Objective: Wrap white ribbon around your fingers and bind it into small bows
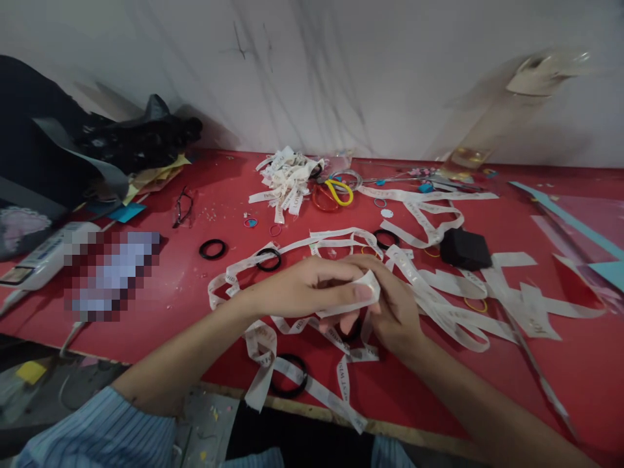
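Note:
Both hands meet over the middle of the red table. My left hand (316, 286) is closed, its thumb pressing a white printed ribbon (373, 286). From the other side my right hand (397, 305) curls round the same ribbon, its fingertips partly hidden. Below the fingers part of a black ring (351, 330) shows; whether a hand grips it, I cannot tell. Loose printed ribbon (292, 377) trails in loops beneath and beside the hands. Other black rings lie near, one (212, 249) to the left and one (290, 376) close to the table's front edge.
At the back sits a heap of cut ribbon pieces (287, 179) beside yellow-handled scissors (341, 193). A black block (465, 249) rests on the right among ribbon strips. Left are a phone (121, 273), glasses (182, 207) and a black bag (141, 140). A bottle (497, 123) leans at the wall.

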{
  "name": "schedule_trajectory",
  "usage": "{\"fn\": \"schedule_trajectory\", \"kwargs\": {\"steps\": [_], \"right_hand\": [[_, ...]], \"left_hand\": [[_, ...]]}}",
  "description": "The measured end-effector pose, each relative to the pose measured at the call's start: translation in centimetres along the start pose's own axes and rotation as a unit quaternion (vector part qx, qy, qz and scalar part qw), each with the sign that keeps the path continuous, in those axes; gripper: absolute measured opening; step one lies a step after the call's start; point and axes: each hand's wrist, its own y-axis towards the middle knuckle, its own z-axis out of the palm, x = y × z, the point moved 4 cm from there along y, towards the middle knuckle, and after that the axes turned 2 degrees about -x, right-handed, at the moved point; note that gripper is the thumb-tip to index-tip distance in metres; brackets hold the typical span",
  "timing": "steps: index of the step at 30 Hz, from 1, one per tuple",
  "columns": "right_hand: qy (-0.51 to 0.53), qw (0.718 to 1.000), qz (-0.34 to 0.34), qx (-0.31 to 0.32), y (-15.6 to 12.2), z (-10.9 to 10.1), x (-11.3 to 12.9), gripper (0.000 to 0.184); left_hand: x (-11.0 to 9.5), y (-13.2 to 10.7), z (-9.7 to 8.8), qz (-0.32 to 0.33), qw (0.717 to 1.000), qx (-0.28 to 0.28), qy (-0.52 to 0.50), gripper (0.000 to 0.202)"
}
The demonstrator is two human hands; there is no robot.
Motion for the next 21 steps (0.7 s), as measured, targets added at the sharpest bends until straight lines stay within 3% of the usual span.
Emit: {"fn": "schedule_trajectory", "kwargs": {"steps": [5, 6, 9, 13, 17, 19, 21], "right_hand": [[0.092, 0.988, 0.123, -0.008, -0.3, 0.1, -1.3, 0.030], [0.104, 0.984, 0.146, 0.000, -0.3, 0.2, -1.5, 0.031], [0.057, 0.982, 0.178, 0.014, -0.3, 0.2, -2.1, 0.031], [-0.024, 0.984, 0.172, 0.024, 0.0, 0.2, -2.1, 0.031], [-0.025, 0.984, 0.173, 0.031, 0.1, 0.3, -2.0, 0.029], [-0.026, 0.984, 0.177, -0.001, -0.1, 0.0, -1.9, 0.030], [-0.036, 0.984, 0.170, -0.031, -0.3, -0.1, -1.7, 0.029]], "left_hand": [[1.2, -0.1, 1.1, -0.045, 0.988, 0.086, -0.119, 0.032], [1.5, 0.0, 1.2, -0.052, 0.988, 0.082, -0.123, 0.028], [2.4, 0.4, 0.7, -0.040, 0.986, -0.002, -0.160, 0.012], [2.7, 0.6, 0.6, -0.012, 0.970, 0.022, -0.240, 0.013], [2.8, 0.5, -0.5, 0.002, 0.969, -0.029, -0.246, 0.038], [3.1, 0.6, -0.7, -0.013, 0.973, -0.032, -0.229, 0.052], [3.5, 0.6, -0.9, -0.040, 0.976, -0.052, -0.209, 0.049]]}}
